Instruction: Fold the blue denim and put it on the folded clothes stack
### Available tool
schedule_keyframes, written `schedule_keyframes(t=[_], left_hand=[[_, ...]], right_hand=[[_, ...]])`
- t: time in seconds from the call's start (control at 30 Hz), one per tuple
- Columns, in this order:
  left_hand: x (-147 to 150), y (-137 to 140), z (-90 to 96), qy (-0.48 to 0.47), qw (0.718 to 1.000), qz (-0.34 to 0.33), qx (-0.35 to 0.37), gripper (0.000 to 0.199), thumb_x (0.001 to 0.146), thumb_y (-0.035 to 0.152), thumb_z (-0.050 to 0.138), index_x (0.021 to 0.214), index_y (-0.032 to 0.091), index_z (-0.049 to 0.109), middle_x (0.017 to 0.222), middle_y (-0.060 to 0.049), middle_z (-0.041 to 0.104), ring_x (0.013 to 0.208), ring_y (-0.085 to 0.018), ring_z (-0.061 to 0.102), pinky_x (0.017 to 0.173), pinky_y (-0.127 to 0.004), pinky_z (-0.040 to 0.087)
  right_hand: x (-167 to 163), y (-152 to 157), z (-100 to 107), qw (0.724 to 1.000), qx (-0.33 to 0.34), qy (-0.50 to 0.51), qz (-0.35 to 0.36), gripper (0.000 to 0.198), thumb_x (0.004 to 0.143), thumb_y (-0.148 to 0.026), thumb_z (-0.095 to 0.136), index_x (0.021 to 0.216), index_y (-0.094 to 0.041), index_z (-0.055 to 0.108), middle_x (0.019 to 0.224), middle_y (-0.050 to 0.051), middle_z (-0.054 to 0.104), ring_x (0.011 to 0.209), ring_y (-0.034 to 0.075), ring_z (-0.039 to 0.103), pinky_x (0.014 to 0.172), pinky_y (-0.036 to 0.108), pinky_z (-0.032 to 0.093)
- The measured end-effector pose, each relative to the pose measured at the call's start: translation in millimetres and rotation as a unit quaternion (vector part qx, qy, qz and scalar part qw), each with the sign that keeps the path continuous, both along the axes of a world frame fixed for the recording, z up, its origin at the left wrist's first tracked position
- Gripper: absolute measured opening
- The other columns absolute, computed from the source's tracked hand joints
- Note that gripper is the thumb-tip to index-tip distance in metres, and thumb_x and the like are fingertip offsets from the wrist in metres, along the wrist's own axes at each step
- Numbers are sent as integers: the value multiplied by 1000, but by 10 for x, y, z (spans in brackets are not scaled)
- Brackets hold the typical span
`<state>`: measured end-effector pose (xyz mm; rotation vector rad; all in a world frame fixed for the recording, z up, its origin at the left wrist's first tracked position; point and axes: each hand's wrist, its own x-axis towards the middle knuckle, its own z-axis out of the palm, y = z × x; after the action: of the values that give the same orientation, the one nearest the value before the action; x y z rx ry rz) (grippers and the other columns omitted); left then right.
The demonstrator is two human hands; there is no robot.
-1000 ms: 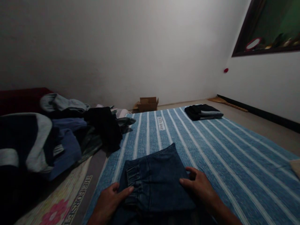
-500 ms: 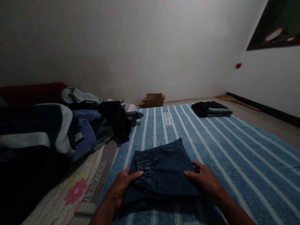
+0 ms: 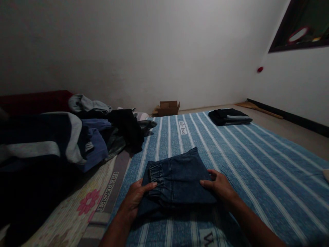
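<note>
A folded pair of dark blue jeans [image 3: 183,181] with a gathered elastic waistband is held just in front of me over the striped bedsheet [image 3: 221,151]. My left hand [image 3: 136,195] grips the waistband side, its thumb on top and the other fingers underneath, hidden. On the opposite side, my right hand [image 3: 218,185] pinches the folded edge between thumb and fingers. Shadow lies below the near edge; whether the jeans touch the sheet there I cannot tell.
A heap of loose clothes [image 3: 97,137] spreads along the left over a flowered mat [image 3: 69,212]. Folded dark garments [image 3: 230,117] lie at the sheet's far right. Behind the sheet, a cardboard box [image 3: 168,108] stands by the wall [image 3: 159,51].
The view has tilted and shifted slightly, so more of the sheet's near part shows. Both hands keep their hold on the folded jeans, which look nearly unchanged.
</note>
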<state>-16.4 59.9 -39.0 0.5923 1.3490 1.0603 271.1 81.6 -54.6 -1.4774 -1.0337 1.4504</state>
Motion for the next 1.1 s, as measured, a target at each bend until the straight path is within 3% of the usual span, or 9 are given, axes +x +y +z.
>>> schedule_keyframes(t=[0.3,0.5,0.63,0.87,0.97,1.1], left_hand=[[16,-4,22,6,1000,-5,-11,44,53,19,83,91,9,62,77,-11,73,67,-27,70,68,-39,57],[-11,-6,-9,-3,1000,-16,-10,42,56,19,82,92,9,63,76,-11,73,67,-27,70,66,-37,57],[-6,-14,-6,-20,1000,-20,-2,45,55,19,83,93,9,62,79,-11,73,69,-27,70,68,-37,57],[18,-57,14,-1,1000,-3,30,46,54,20,83,94,11,62,80,-10,73,73,-28,70,70,-37,57],[46,-71,83,6,999,5,41,48,55,20,83,97,12,61,83,-11,73,77,-30,70,70,-39,57],[128,-35,200,25,998,19,52,53,55,20,82,103,14,61,86,-10,74,77,-31,70,69,-42,58]], right_hand=[[171,-145,-5,994,-9,-107,26,73,66,-47,70,123,-6,50,89,11,67,86,25,65,70,33,49],[76,-275,-47,996,-59,35,49,53,64,-51,70,99,-11,63,95,13,69,84,28,67,62,34,52],[0,-274,-114,995,-70,66,39,53,60,-45,73,100,-12,63,92,12,70,78,27,68,62,35,53],[-61,-292,-181,991,-30,131,5,52,54,-34,75,100,-12,64,87,9,71,78,26,68,72,36,53],[-50,-292,-103,987,-5,163,3,50,53,-32,76,98,-11,65,86,9,72,80,27,67,75,36,52],[59,-241,19,991,52,126,4,48,56,-33,75,98,-12,66,89,8,71,83,27,67,75,36,51]])
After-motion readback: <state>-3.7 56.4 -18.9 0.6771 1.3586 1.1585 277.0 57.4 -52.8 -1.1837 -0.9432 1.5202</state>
